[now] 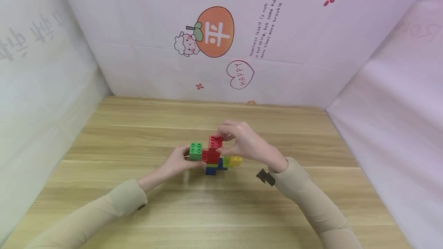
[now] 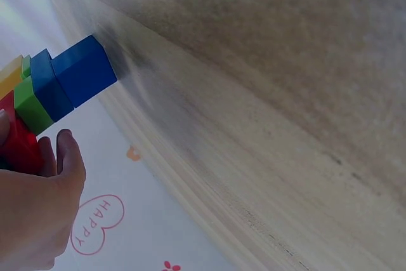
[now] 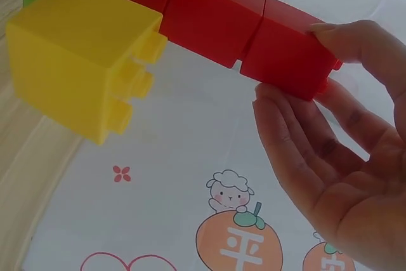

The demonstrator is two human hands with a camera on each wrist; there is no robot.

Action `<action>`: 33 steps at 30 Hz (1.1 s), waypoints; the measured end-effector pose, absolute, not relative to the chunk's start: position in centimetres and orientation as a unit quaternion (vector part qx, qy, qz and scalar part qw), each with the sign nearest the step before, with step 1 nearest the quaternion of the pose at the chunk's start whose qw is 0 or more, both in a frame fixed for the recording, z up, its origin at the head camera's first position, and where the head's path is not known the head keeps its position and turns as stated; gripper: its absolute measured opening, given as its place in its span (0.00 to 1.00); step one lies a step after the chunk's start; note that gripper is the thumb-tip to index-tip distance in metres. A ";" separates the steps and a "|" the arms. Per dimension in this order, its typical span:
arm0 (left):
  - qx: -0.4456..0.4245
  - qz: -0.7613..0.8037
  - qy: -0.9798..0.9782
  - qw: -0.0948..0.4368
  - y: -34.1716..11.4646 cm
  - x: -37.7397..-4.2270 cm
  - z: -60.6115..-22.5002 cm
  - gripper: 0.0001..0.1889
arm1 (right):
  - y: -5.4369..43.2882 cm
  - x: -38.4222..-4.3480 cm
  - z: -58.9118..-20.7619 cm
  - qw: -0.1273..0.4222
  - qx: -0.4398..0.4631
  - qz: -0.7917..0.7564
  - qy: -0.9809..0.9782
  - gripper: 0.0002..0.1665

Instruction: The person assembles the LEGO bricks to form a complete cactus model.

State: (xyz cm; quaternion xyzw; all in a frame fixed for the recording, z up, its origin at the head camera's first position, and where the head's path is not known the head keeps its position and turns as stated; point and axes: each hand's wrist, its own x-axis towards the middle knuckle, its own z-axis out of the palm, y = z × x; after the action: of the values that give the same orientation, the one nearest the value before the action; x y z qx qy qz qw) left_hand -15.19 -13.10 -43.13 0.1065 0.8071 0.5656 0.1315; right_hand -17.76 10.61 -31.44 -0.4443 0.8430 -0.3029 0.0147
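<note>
A stack of toy building blocks stands in the middle of the head view, over the table. My right hand pinches the top red block between thumb and fingers; in the right wrist view a narrow gap shows where this block meets the red one below. From the other side, my left hand grips the stack at a red block, near a bright green block that juts left. A blue block forms the bottom end. Lime green blocks and a yellow block branch off to the right.
Wood-grain tabletop lies beneath both hands. A white printed sheet with orange fruit drawings rises behind, and pale sheets flank both sides. Dark straps show by the cuffs.
</note>
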 end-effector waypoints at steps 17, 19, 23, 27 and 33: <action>0.107 0.566 0.807 0.130 -12.9 -15.0 -43.4 0.28 | 10.8 -17.5 -31.9 0.025 -0.426 -0.324 0.845 0.13; 0.107 0.568 0.806 0.129 -12.9 -15.1 -43.4 0.28 | 10.8 -17.5 -31.9 0.026 -0.421 -0.321 0.848 0.14; 0.105 0.568 0.806 0.129 -13.0 -15.1 -43.4 0.28 | 10.9 -17.4 -31.9 0.028 -0.415 -0.315 0.853 0.14; 0.105 0.566 0.807 0.129 -13.0 -15.1 -43.3 0.28 | 11.0 -17.3 -32.0 0.025 -0.416 -0.315 0.853 0.17; 0.108 0.562 0.811 0.122 -13.0 -15.3 -43.1 0.28 | 11.4 -17.1 -32.5 -0.004 -0.428 -0.308 0.850 0.22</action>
State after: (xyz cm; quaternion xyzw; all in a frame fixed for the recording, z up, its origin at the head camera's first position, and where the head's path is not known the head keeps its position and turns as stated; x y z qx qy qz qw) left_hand -15.27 -13.03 -43.08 0.1079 0.8107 0.5623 0.1221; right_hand -17.14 11.35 -32.50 -0.4283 0.8497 -0.3076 -0.0041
